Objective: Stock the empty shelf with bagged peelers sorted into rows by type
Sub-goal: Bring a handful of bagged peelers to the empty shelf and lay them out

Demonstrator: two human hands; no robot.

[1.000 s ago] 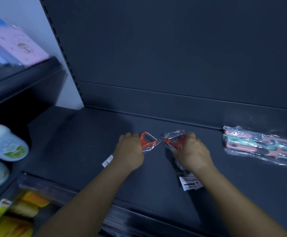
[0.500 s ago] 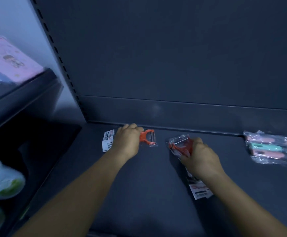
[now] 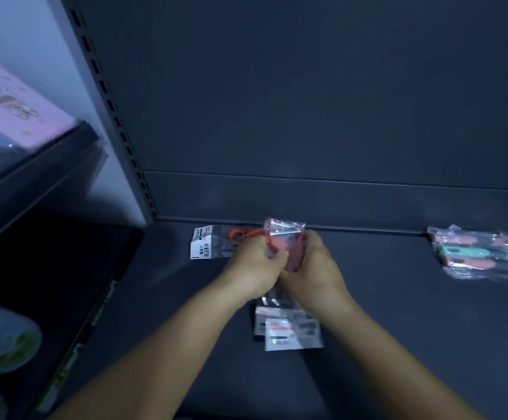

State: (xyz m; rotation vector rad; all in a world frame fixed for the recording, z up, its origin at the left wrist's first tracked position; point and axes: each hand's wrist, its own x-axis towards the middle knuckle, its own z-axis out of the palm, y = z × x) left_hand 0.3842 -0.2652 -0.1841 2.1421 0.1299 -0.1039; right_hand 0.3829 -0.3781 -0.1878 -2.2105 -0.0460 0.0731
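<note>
- Left hand (image 3: 251,268) and right hand (image 3: 313,269) meet at centre, fingers of both curled round a clear crinkly bag holding an orange peeler (image 3: 284,242).
- Another bagged orange peeler with a white label (image 3: 216,241) lies on the dark grey metal shelf (image 3: 398,313) at ten o'clock, against the back edge.
- Bagged pink and teal peelers (image 3: 483,254) lie at three o'clock.

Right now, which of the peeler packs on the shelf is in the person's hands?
The red pack in the middle: both the left hand and right hand grip it. The red pack by the back wall and the pink-and-teal bundle lie untouched.
</note>
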